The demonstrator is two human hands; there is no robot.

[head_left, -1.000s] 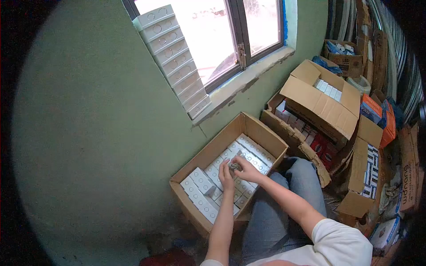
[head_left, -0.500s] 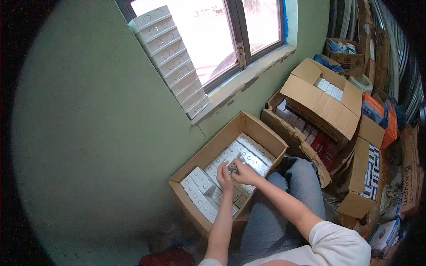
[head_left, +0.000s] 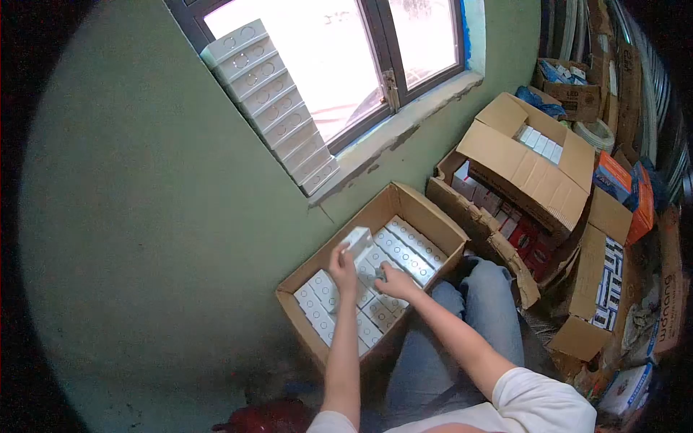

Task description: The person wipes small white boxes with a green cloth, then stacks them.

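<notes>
Rows of small white boxes (head_left: pixel 311 307) with circles on them lie in an open cardboard box (head_left: pixel 292 281) below the window. My left hand (head_left: pixel 343 270) is closed around a white box (head_left: pixel 356 242) lifted above the rows. To its right, my right hand (head_left: pixel 395 281) is closed over the middle rows, with its fingers pinched on a small greyish thing that I cannot make out.
A tall stack of white boxes (head_left: pixel 278 108) leans on the windowsill (head_left: pixel 426 112). At the right are an open carton of white boxes (head_left: pixel 523 166), another open carton (head_left: pixel 577 317) and an orange package (head_left: pixel 640 206). My knees are beside the cardboard box.
My hands were together over the rows and have moved apart. My left hand has shifted left and up and now holds a white box. The view has tilted slightly.
</notes>
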